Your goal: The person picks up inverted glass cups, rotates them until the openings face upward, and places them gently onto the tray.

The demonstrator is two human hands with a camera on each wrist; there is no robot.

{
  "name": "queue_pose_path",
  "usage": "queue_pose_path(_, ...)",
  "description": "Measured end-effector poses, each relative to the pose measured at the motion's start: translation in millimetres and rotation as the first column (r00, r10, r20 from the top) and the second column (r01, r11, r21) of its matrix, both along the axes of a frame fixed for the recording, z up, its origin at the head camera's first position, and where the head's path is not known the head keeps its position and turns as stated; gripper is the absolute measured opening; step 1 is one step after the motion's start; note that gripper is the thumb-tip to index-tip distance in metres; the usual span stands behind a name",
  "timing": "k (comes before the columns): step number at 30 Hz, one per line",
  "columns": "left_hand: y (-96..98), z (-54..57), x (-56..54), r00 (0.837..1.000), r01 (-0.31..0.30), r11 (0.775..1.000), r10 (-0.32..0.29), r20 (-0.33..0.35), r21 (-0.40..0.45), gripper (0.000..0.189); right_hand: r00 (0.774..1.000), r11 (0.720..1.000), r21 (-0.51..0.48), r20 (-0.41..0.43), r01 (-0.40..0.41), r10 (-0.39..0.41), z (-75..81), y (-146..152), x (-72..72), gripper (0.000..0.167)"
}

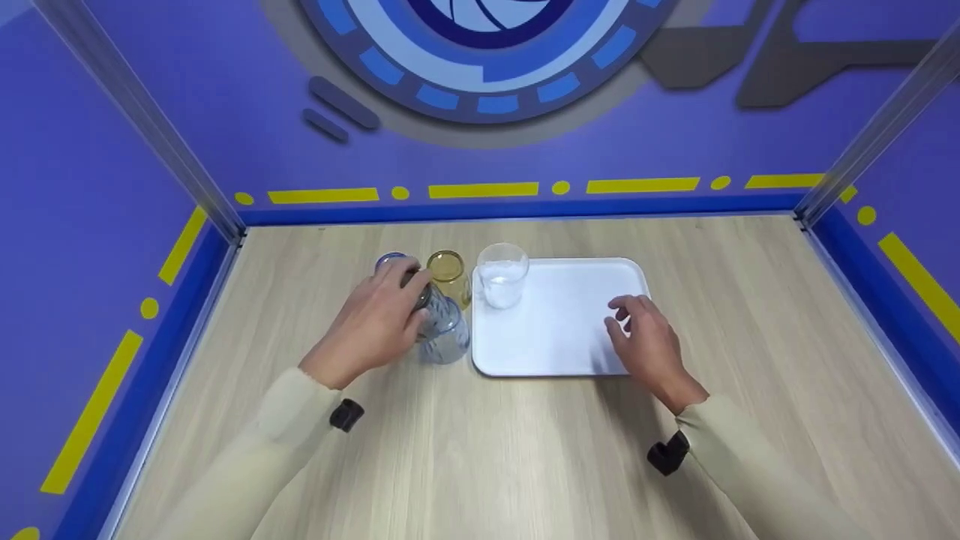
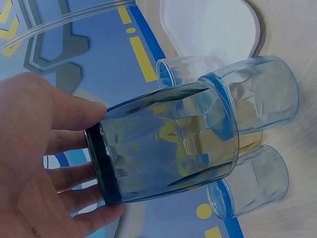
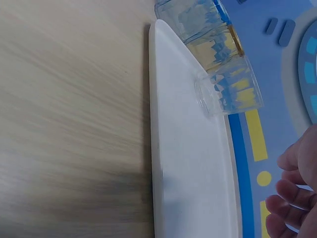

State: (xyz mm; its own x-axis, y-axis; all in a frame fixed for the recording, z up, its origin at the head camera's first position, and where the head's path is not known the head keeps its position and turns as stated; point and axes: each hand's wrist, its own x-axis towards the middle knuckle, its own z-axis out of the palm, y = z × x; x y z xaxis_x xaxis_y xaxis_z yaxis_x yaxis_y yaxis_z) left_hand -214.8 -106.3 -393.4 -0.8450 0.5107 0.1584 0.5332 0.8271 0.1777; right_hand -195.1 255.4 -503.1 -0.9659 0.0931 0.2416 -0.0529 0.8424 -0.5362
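My left hand [image 1: 379,319] holds a smoky dark glass tumbler [image 2: 166,148] by its thick base, thumb on one side and fingers on the other. Its base faces up and its mouth points down. Close below stands a light-blue tumbler [image 1: 446,337], base up. An amber tumbler [image 1: 448,274] and another blue-based tumbler [image 1: 390,259] are behind, the latter partly hidden by my hand. A clear tumbler [image 1: 502,276] stands on the white tray [image 1: 570,322] at its left end. Over the tray's right side, my right hand [image 1: 646,341] hovers with loosely bent fingers, holding nothing.
The pale wooden tabletop [image 1: 480,450] extends around the tray and tumblers. A blue-purple printed panel [image 1: 480,161] rises behind it, with side panels at left [image 1: 90,225] and right [image 1: 907,187]. Metal posts join the panels at the back corners.
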Motion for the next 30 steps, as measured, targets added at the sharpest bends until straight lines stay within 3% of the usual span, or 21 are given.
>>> queue_pose_path(18, 11.3, -4.9, -1.0, 1.0, 0.015, 0.998, -0.016, 0.012, 0.053, 0.048, 1.0, 1.0, -0.026, 0.027, -0.012, 0.013, 1.0, -6, 3.2, 0.021)
queue_pose_path(30, 16.2, -8.8, -0.1, 0.999, 0.018, 0.994, -0.022, 0.034, 0.112, 0.047, 1.0, 1.0, -0.022, -0.002, -0.019, 0.019, 0.0, -9, 3.6, 0.021)
